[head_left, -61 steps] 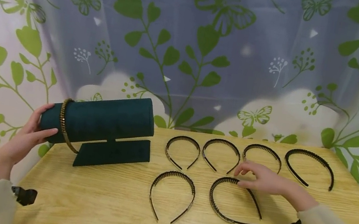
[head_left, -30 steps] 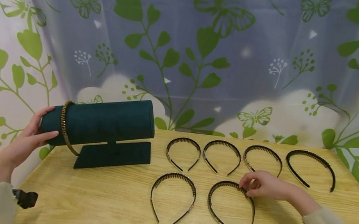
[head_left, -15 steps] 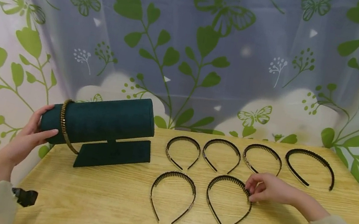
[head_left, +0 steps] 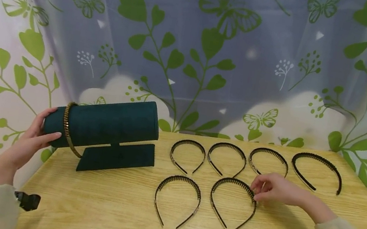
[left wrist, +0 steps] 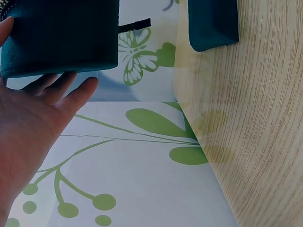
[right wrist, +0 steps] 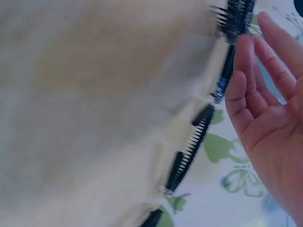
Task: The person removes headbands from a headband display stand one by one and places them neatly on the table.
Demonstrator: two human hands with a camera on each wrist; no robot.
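At the left of the head view my left hand (head_left: 26,141) holds the near end of a dark green velvet roll display stand (head_left: 120,124), thumb in front and fingers behind. A gold beaded headband (head_left: 67,123) hangs round the roll beside the thumb. My right hand (head_left: 278,191) has its thumb and fingertips on the right side of a black toothed headband (head_left: 214,202) lying in the front row, ends toward me. In the right wrist view the fingers are bent beside the headband's edge; the exact contact is hard to see.
Another headband (head_left: 180,179) lies left of it in the front row. Behind them stand a row of several more, including the leftmost headband (head_left: 189,142) and the rightmost headband (head_left: 318,156). A leaf-patterned curtain (head_left: 249,69) borders the wooden table (head_left: 109,207).
The right hand turned the front-right headband from facing lower right to ends toward me, shifting it slightly left and away. My left hand stayed on the roll stand.
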